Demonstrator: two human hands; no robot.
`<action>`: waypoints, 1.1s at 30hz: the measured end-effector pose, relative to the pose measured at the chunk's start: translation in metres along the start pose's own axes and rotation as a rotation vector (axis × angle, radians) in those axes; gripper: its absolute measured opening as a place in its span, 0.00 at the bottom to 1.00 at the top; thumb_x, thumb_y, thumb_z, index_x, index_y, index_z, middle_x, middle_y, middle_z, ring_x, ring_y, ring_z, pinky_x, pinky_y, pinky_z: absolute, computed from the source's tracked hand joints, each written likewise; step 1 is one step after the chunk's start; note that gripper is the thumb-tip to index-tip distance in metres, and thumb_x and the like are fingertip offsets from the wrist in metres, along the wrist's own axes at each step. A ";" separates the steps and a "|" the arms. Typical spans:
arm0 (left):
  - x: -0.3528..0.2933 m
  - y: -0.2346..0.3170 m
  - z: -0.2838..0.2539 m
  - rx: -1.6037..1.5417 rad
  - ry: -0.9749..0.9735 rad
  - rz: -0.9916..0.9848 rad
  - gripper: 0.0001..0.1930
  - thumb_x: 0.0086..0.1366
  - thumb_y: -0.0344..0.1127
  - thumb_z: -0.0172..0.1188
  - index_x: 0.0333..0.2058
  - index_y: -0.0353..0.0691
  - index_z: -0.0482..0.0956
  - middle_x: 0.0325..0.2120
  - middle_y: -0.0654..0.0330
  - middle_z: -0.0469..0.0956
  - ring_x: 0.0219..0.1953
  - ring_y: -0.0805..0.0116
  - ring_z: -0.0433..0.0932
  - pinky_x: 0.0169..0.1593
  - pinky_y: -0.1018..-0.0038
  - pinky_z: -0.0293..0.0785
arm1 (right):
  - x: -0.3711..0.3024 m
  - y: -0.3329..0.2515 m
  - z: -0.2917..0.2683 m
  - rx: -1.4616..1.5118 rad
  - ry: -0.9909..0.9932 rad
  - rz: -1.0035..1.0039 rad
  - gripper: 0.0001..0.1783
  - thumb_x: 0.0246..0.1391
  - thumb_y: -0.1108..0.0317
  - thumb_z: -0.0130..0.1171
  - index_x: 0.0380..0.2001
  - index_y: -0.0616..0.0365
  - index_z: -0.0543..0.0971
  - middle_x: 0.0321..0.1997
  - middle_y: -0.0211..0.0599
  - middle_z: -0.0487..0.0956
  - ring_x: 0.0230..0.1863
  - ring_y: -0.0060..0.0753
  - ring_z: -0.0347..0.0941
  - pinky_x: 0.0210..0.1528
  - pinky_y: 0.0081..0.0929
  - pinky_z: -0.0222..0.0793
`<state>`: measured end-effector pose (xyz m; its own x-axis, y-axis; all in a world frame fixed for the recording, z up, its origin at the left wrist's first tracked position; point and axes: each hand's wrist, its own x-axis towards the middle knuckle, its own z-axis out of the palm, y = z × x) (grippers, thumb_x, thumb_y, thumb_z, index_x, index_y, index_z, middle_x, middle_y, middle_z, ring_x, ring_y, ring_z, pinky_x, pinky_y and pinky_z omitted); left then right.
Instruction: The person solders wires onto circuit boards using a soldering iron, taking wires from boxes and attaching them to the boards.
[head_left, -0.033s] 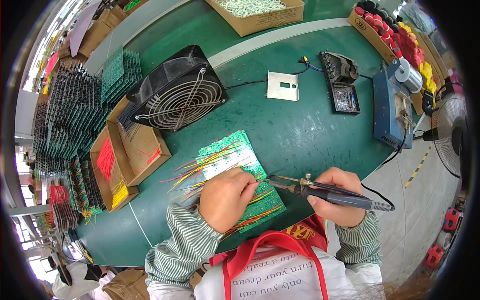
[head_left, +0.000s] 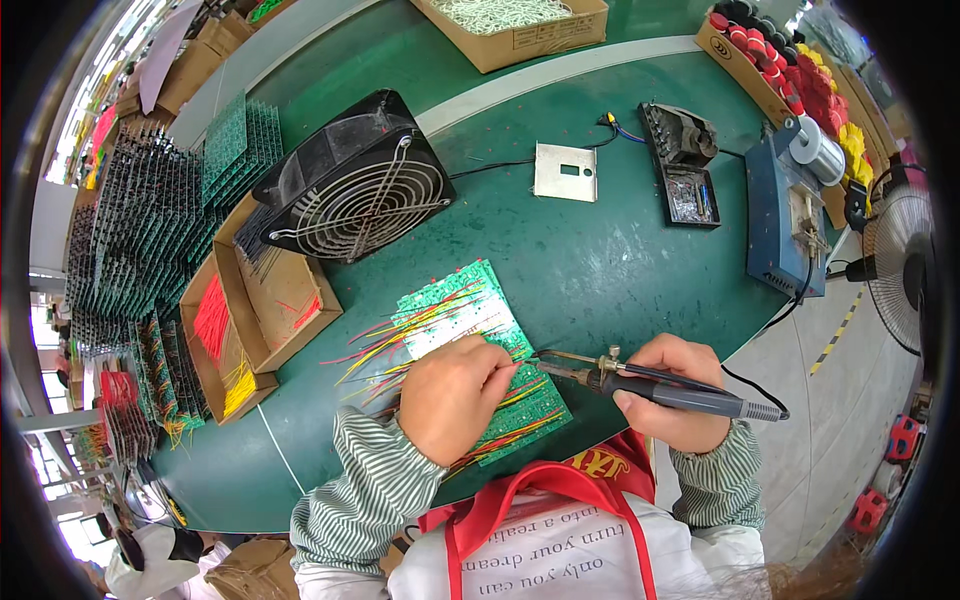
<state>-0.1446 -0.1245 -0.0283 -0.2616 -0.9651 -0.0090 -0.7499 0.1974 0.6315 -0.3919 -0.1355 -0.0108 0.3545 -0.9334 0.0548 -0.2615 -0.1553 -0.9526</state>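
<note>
On the green table lies a green circuit board panel, with red, yellow and black wires fanning out from it to the left. My left hand rests over the panel's middle. Its thumb and forefinger pinch a thin wire, mostly hidden by the fingers, near the panel's right edge. My right hand is wrapped round a soldering iron with a thin feed tube along its top. The iron's tip points left and meets the board close to my left fingertips.
A black fan stands behind the panel, beside a cardboard tray of red and yellow wires. Stacked circuit boards rise at the left. Farther right are a metal plate, a black tool box and a blue solder feeder.
</note>
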 end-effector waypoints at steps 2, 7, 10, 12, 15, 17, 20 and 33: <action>0.000 0.001 0.001 0.003 -0.001 -0.004 0.05 0.55 0.32 0.63 0.27 0.37 0.79 0.22 0.57 0.75 0.22 0.61 0.75 0.26 0.68 0.70 | 0.001 0.001 0.001 -0.001 -0.014 0.036 0.10 0.40 0.72 0.66 0.25 0.62 0.74 0.19 0.31 0.76 0.18 0.19 0.71 0.22 0.18 0.65; 0.000 0.001 0.002 0.022 0.002 -0.009 0.05 0.56 0.32 0.63 0.26 0.36 0.79 0.22 0.57 0.75 0.22 0.61 0.75 0.26 0.68 0.69 | 0.000 0.000 -0.002 -0.015 -0.016 0.003 0.10 0.40 0.72 0.66 0.26 0.62 0.74 0.19 0.31 0.77 0.19 0.18 0.72 0.22 0.17 0.66; -0.001 0.002 0.001 0.024 -0.016 -0.029 0.05 0.56 0.32 0.62 0.27 0.36 0.79 0.22 0.57 0.75 0.23 0.61 0.75 0.26 0.68 0.70 | -0.003 -0.002 -0.004 -0.004 0.002 0.009 0.11 0.40 0.72 0.66 0.26 0.62 0.74 0.19 0.32 0.77 0.19 0.19 0.73 0.23 0.18 0.66; -0.004 0.003 -0.002 0.026 0.009 -0.017 0.05 0.56 0.31 0.63 0.27 0.36 0.80 0.22 0.57 0.75 0.22 0.61 0.75 0.27 0.69 0.70 | -0.005 -0.002 -0.005 0.001 0.010 0.007 0.11 0.40 0.72 0.66 0.26 0.62 0.74 0.20 0.32 0.77 0.19 0.19 0.73 0.23 0.18 0.66; -0.010 0.005 -0.016 0.020 0.083 0.006 0.04 0.55 0.29 0.63 0.28 0.36 0.80 0.23 0.58 0.76 0.22 0.63 0.75 0.27 0.70 0.71 | -0.010 -0.005 -0.007 -0.033 0.000 -0.010 0.11 0.40 0.71 0.66 0.26 0.61 0.74 0.20 0.32 0.78 0.18 0.20 0.73 0.22 0.18 0.66; -0.022 0.009 -0.030 0.012 0.129 -0.020 0.03 0.53 0.26 0.65 0.28 0.35 0.80 0.23 0.58 0.76 0.21 0.66 0.74 0.25 0.72 0.70 | -0.016 -0.004 -0.006 -0.026 -0.012 -0.054 0.11 0.39 0.70 0.67 0.25 0.60 0.75 0.19 0.32 0.77 0.17 0.23 0.73 0.21 0.19 0.65; -0.049 0.014 -0.038 -0.032 0.016 -0.093 0.04 0.53 0.26 0.65 0.28 0.34 0.80 0.23 0.57 0.76 0.21 0.67 0.74 0.24 0.73 0.69 | -0.021 -0.008 0.006 0.008 -0.081 -0.094 0.11 0.37 0.70 0.68 0.24 0.60 0.75 0.18 0.33 0.77 0.16 0.26 0.73 0.19 0.21 0.65; -0.077 -0.010 -0.020 -0.111 -0.056 -0.184 0.04 0.55 0.27 0.64 0.27 0.34 0.79 0.20 0.58 0.73 0.18 0.69 0.72 0.23 0.74 0.68 | -0.018 -0.014 0.041 0.068 -0.228 -0.065 0.09 0.40 0.72 0.66 0.26 0.60 0.76 0.18 0.34 0.76 0.17 0.31 0.74 0.20 0.25 0.67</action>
<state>-0.1046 -0.0552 -0.0181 -0.1620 -0.9714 -0.1734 -0.7176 -0.0046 0.6964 -0.3579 -0.1034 -0.0111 0.5643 -0.8238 0.0548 -0.1734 -0.1831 -0.9677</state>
